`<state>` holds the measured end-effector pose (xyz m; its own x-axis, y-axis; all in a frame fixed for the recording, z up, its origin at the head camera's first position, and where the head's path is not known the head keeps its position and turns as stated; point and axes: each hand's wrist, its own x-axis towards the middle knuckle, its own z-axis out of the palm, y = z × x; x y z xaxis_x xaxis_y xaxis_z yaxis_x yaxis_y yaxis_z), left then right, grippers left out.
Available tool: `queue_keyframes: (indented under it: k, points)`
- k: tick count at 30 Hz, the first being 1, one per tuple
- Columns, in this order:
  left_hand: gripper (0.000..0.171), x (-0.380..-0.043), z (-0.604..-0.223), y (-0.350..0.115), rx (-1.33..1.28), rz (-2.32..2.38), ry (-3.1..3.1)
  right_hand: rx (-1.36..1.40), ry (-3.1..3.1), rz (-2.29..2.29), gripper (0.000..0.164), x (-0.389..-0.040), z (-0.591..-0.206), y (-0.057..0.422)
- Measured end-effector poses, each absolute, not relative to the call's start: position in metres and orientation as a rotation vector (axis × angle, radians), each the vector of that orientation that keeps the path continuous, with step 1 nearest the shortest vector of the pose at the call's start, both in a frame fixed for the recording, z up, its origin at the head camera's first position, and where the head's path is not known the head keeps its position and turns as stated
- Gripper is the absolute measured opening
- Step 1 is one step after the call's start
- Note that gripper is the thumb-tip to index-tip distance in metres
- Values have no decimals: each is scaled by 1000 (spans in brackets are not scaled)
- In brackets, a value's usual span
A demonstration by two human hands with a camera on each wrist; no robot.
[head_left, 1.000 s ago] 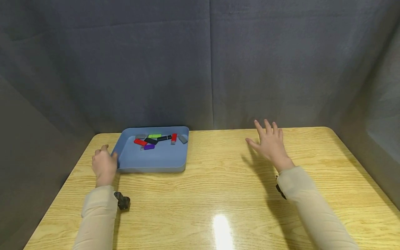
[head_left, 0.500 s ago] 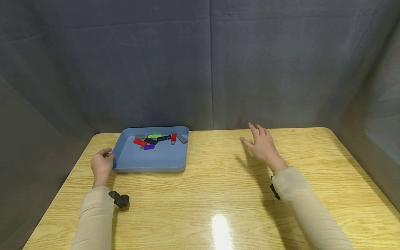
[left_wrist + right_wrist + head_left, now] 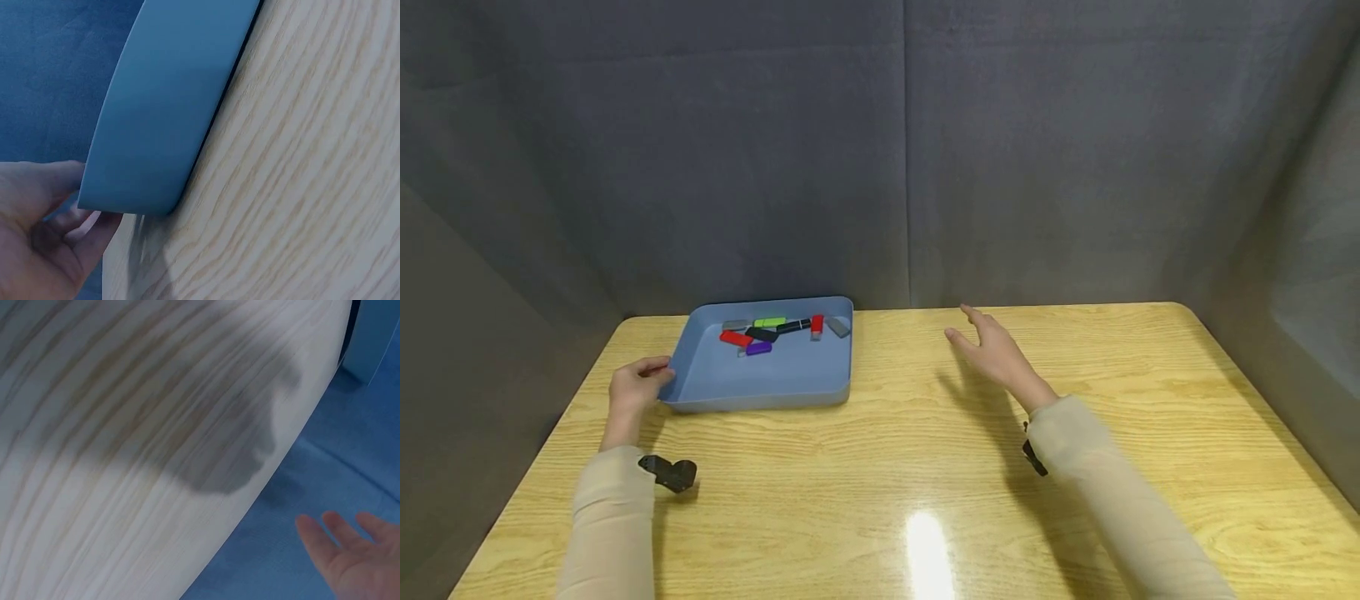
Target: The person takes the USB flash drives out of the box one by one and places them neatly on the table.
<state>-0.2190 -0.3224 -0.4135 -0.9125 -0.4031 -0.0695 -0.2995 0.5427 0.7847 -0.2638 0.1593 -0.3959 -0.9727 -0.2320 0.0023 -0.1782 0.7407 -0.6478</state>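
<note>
Tray (image 3: 782, 379): was gripped by its near corner
Left hand (image 3: 636, 387): clamped there, USB sticks (image 3: 762, 335) to its right
Right hand (image 3: 997, 354): hovered above worktop (image 3: 820, 492), fingers extended

The right grip (image 3: 997, 353) has moved leftward, nearer the blue tray (image 3: 790, 377).

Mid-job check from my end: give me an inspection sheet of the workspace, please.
Surface: wood-grain table, bright glare near the front.
Job's things: blue tray at the far left; inside, small sticks in purple, green, red, black and grey lie toward its far side.
Clutter: nothing seen.
Hands: left hand grips the tray's near-left corner; right hand holds nothing, fingers extended above the table.
Cables: nothing seen.
Surroundings: dark grey curtain behind and at both sides.
</note>
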Motion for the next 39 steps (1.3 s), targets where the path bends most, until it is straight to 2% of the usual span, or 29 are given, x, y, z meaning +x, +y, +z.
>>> queue_keyframes:
  k: [15,26,39]
  points:
    - [47,-214,-421,-331,674,-1646,-2573,-375,2757,-1138,67,-262,-393,138]
    - [51,-212,-421,-333,587,-1702,-2634,-434,2746,-1147,66,-261,-398,129]
    - [52,-215,-417,-320,439,-1639,-2792,-455,2725,-1180,55,-258,-397,113]
